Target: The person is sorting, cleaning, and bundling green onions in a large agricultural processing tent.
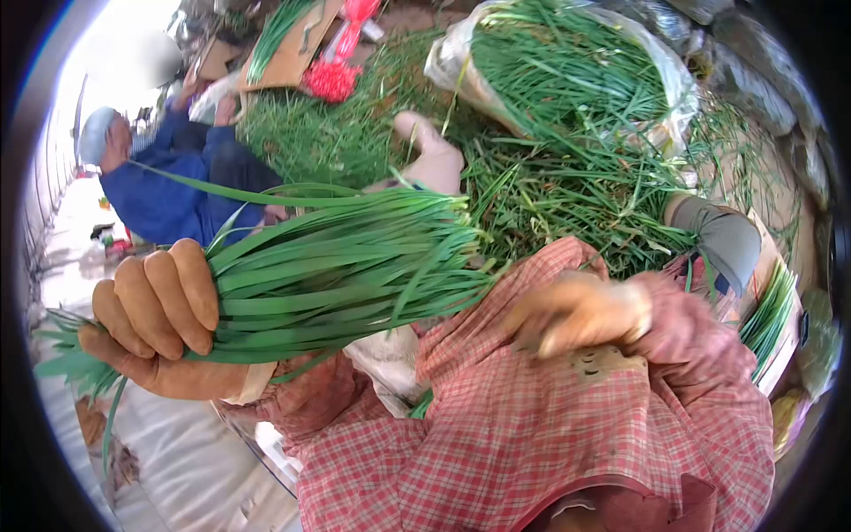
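My left hand [160, 319], in a tan glove, is closed around a thick bunch of long green chive leaves [346, 266] that points to the right across my lap. My right hand [576, 315], also gloved and blurred, hovers over my red checked apron [532, 426] near the bunch's leaf ends; I cannot tell whether it holds anything. The leaf tips stick out past my left fist at the lower left.
A large heap of loose chives [550, 186] covers the ground ahead, with a plastic sack of chives [567, 71] behind it. A person in blue [168, 177] sits at the left. Red ties [332, 75] lie on cardboard at the top. Another small bunch [771, 315] lies at right.
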A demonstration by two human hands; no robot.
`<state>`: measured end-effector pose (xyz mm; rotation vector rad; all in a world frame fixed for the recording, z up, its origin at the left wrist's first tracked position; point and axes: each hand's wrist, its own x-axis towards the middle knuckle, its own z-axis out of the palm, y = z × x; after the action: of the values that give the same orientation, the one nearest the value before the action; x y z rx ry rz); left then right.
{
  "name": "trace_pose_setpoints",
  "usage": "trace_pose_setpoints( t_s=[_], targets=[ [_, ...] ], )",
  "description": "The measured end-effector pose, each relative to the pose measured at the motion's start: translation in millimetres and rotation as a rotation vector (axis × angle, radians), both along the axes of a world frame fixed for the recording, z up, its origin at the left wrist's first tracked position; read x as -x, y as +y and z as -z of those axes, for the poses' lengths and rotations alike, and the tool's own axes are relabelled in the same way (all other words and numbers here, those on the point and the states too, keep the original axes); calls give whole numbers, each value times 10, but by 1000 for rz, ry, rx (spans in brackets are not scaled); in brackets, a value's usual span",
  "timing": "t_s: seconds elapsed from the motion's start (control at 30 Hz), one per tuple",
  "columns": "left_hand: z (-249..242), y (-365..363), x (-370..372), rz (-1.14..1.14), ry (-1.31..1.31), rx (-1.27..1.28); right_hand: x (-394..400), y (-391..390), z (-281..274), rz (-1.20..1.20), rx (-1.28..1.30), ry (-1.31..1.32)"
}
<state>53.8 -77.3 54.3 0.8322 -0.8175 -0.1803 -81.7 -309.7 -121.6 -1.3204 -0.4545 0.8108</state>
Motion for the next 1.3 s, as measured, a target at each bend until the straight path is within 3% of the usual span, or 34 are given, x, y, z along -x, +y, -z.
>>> trace_pose_setpoints(
  t_s=[0.03, 0.1, 0.17, 0.3, 0.37, 0.4, 0.43, 0.5, 0.57, 0.67, 0.77, 0.8, 0.9, 0.93, 1.0, 1.03, 1.07, 1.1, 1.13, 1.17, 1.2, 1.23, 1.3],
  targets=[
    [-66, -149, -16, 36, -23, -45, -15, 288, 58, -72, -297, -87],
    [-127, -403, 42, -15, -137, -33, -78, 657, 56, -99, -779, 317],
    [-182, -546, 147, -27, -246, 25, -345, 993, -22, 158, -1155, 312],
    [-131, -619, 399, -92, -559, -45, -817, 870, -350, 306, -1553, 399],
    [87, -484, 445, 32, -865, -239, -830, 722, -517, 562, -1556, 418],
    [183, -475, 481, 110, -1008, -339, -986, 672, -306, 343, -1709, 400],
    [216, -596, 527, 242, -1150, -463, -1012, 567, -340, 386, -1694, 367],
    [553, -740, 771, 247, -1224, -714, -1004, 370, -392, 470, -1657, 315],
    [1130, -797, 837, 153, -1294, -715, -932, 126, -335, 602, -1429, 263],
    [1667, -940, 857, 33, -1386, -726, -956, -167, 100, 449, -1274, 246],
    [1978, -1130, 947, 56, -1328, -706, -733, -443, -123, 738, -988, 123],
    [2036, -1144, 991, 38, -1426, -723, -684, -564, -123, 713, -893, 117],
    [1876, -1088, 1034, 206, -1320, -802, -367, -990, -112, 737, -556, 61],
    [1925, -1022, 1001, 272, -1113, -954, -251, -1123, -121, 751, -436, 37],
    [1562, -681, 681, 491, -350, -1047, -30, -1395, 87, 793, -40, -45],
    [1263, -566, 507, 450, -123, -1031, 123, -1503, 210, 799, 22, 40],
    [1263, -398, 343, 362, 162, -869, 242, -1493, 125, 811, 126, -20],
    [1328, -343, 112, 449, 623, -374, 360, -1466, -7, 815, 228, -80],
    [1293, -280, -55, 186, 106, -536, 449, -1426, -94, 792, 237, -44],
    [1250, -403, -69, -26, 107, -492, 517, -1360, -161, 769, 240, -8],
    [1445, -497, -185, 82, 208, -324, 577, -1270, -205, 745, 237, 28],
    [1854, -638, -300, 14, 528, -357, 623, -1156, -238, 741, 225, 53],
    [2224, -954, -133, 498, 515, -102, 685, -906, -247, 726, 199, 103]
  ],
)
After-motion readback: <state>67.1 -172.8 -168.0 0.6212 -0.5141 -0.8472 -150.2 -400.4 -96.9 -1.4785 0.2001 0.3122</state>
